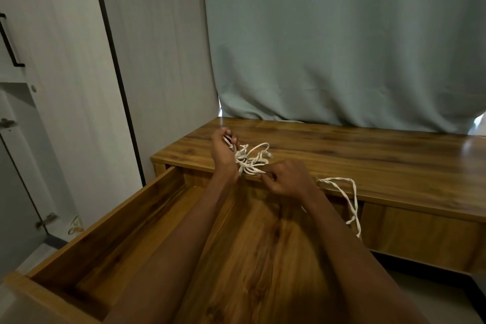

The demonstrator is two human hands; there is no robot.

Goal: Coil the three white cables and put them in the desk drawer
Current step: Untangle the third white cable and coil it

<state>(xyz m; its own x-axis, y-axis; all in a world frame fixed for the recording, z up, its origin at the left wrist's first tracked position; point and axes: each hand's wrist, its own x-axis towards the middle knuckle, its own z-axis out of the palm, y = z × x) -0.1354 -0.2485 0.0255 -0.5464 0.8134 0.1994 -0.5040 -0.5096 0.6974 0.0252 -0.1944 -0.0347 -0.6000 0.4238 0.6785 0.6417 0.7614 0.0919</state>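
Observation:
A tangle of white cables (252, 159) lies at the front edge of the wooden desk top (368, 155). My left hand (223, 148) is raised over the tangle's left side, fingers curled around some strands. My right hand (288, 179) pinches a strand at the tangle's near edge. A twisted length of white cable (351, 200) runs from behind my right hand and hangs over the desk's front edge. The desk drawer (147, 208) is pulled out wide below my arms, with nothing visible on its bare wooden floor.
A grey-green curtain (342, 47) hangs behind the desk and rests on its back edge. A pale wardrobe (52, 87) with a black handle and an open door stands at the left. The floor shows at the lower right.

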